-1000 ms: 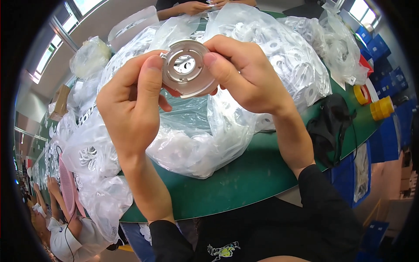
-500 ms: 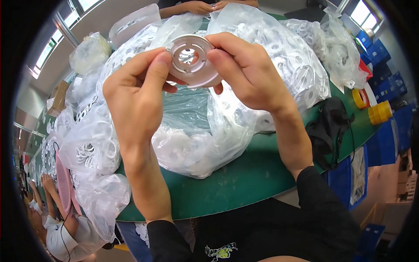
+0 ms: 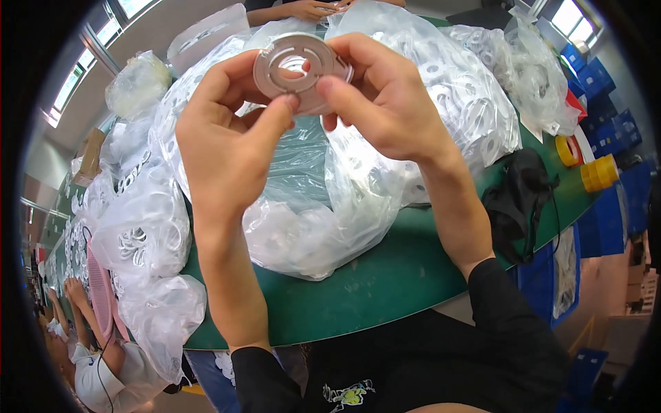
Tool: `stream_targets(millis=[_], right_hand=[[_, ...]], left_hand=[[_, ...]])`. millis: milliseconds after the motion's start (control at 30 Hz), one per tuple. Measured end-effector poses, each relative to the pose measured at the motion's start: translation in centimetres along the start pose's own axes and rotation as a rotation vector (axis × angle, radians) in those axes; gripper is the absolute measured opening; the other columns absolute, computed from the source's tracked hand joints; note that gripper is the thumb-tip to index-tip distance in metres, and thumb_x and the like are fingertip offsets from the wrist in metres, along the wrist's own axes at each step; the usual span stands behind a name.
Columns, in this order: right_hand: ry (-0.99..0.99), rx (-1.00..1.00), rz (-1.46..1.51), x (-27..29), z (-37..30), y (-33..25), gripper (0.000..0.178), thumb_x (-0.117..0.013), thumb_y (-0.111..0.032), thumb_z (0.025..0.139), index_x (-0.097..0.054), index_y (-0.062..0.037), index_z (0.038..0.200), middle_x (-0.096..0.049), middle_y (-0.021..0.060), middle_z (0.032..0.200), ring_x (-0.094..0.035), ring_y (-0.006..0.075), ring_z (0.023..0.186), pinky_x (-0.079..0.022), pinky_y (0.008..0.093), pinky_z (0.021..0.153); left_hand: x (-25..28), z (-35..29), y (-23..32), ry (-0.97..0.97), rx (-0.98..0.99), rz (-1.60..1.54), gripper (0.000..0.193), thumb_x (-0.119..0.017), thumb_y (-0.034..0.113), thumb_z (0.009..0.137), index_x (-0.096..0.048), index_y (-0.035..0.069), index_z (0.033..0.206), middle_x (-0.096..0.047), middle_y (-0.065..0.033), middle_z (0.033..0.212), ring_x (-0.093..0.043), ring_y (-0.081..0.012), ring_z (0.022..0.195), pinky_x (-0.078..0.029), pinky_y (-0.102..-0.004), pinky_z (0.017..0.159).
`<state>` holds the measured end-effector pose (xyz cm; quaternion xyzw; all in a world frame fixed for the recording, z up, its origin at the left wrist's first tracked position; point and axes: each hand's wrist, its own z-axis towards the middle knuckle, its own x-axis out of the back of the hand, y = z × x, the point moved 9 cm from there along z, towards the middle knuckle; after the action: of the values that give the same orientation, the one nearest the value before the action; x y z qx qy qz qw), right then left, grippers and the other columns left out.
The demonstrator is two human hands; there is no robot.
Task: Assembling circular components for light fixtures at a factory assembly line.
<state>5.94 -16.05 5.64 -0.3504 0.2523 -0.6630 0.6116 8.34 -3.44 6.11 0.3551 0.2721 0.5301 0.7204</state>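
Observation:
Between my two hands, raised over the table, is a round translucent plastic ring part with a hole in its middle and small slots around it. My left hand grips its left side, thumb on the lower edge. On the right side, my right hand pinches it, thumb on the near face; some fingertips are hidden behind it. Beneath my hands lies a large clear plastic bag, spread out and bunched up. Many white ring parts show inside the bagging to the right.
On the green table, smaller bags of rings lie at left. A black bag and yellow tape rolls sit at right, beside blue bins. Another person's hands are across the table; a person in white is at lower left.
Both hands have lifted the ring part slightly upward and tilted it. My left thumb has shifted from its left edge to its lower edge.

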Motion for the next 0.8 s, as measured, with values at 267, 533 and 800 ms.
stream_targets(millis=[267, 533, 800], right_hand=[[0.094, 0.049, -0.267, -0.1, -0.4, 0.5, 0.017, -0.048, -0.003, 0.08, -0.049, 0.0035, 0.095, -0.057, 0.0152, 0.066, -0.056, 0.0256, 0.057, -0.044, 0.0312, 0.054], [-0.25, -0.202, 0.007, -1.9, -1.2, 1.5, 0.029, -0.039, -0.003, 0.084, -0.042, 0.0015, 0.112, -0.055, 0.0068, 0.083, -0.054, 0.0115, 0.067, -0.044, 0.0231, 0.06], [-0.356, -0.127, 0.023, -3.5, -1.0, 0.5, 0.033, -0.039, 0.0, 0.083, -0.039, 0.0032, 0.116, -0.056, 0.0095, 0.086, -0.056, 0.0129, 0.071, -0.045, 0.025, 0.063]], left_hand=[[0.6, 0.0, -2.3, 0.096, 0.093, 0.095, 0.039, -0.061, -0.009, 0.066, -0.05, -0.002, 0.103, -0.061, -0.011, 0.084, -0.059, -0.0139, 0.074, -0.05, -0.0228, 0.063], [-0.5, -0.2, 1.2, -0.041, -0.193, 0.258, 0.042, -0.071, -0.003, 0.062, -0.057, 0.003, 0.102, -0.057, -0.0063, 0.091, -0.059, -0.0134, 0.079, -0.05, -0.0227, 0.066], [2.2, 0.5, -0.3, 0.062, -0.06, 0.121, 0.019, -0.064, 0.004, 0.075, -0.062, 0.0, 0.094, -0.06, -0.0027, 0.077, -0.056, -0.0079, 0.069, -0.045, -0.0183, 0.061]])
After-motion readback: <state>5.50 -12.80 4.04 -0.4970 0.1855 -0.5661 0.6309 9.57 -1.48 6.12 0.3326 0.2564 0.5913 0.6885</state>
